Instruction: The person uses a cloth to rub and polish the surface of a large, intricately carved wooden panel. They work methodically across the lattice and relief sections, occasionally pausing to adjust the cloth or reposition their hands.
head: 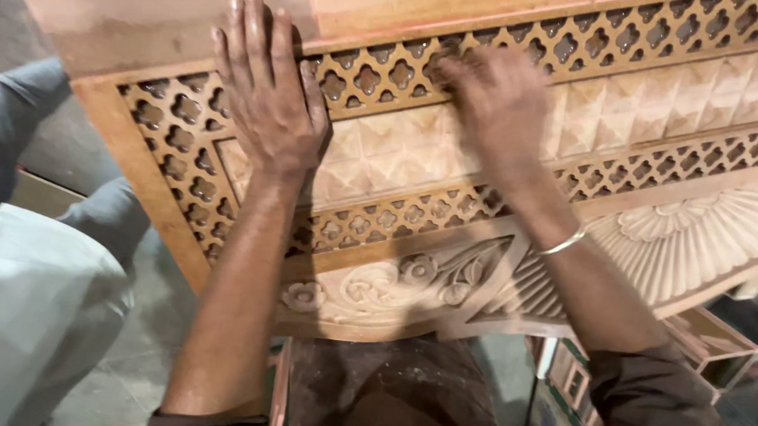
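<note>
We see both hands on a carved wood panel (411,265) that fills most of the view, its long axis running left to right w/ a slight tilt, right end higher. Left hand (269,97) lies flat, palm down, fingers (255,29) straight and close together, pointing away from us, pressed on the lattice band (186,153) near the panel's left end; it grips nothing. Right hand (499,107) sits just right of it, over the strip of raised pyramid blocks (622,113). It's motion-blurred, fingers curled down onto the wood; we can't tell whether anything is held under them. A thin bangle (563,242) rings the right wrist. Panel is directly beneath both hands, so no reach either way; left hand is nearer the left end, right nearer the middle. Nearer us runs floral carving (376,285) and a fan pattern (693,235). At left, grey cloth (34,309), apparently someone's clothing.
</note>
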